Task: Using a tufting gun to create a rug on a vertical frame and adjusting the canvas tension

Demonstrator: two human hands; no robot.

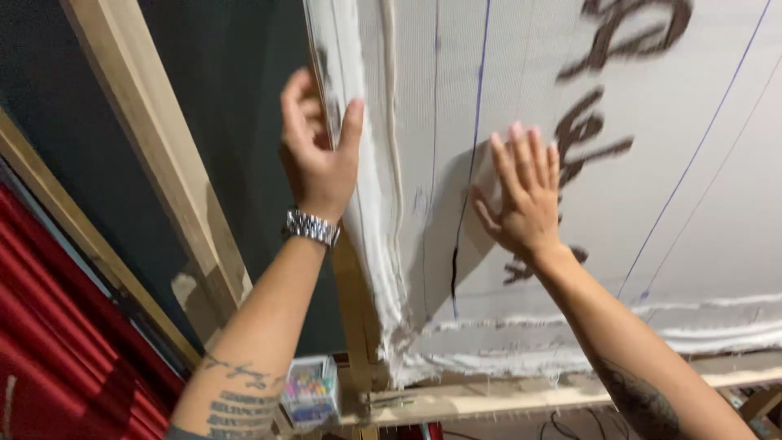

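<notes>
The stretched cloth (570,204) is being smoothed: left hand (318,155) is gripping its frayed side edge on the wooden frame (489,399), right hand (525,195) is pressing flat, fingers spread, brown tufting only partly done

The left hand (316,155), a metal watch (310,226) on its wrist, closes its grip on the frayed left edge of a white woven cloth with dark brown tufted marks and thin blue lines (652,187), stretched on a pale wooden frame (489,397). The right hand (521,195) lies flat and spread on the cloth near its lower left corner. A small clear box of coloured bits (309,389) sits below that corner.
</notes>
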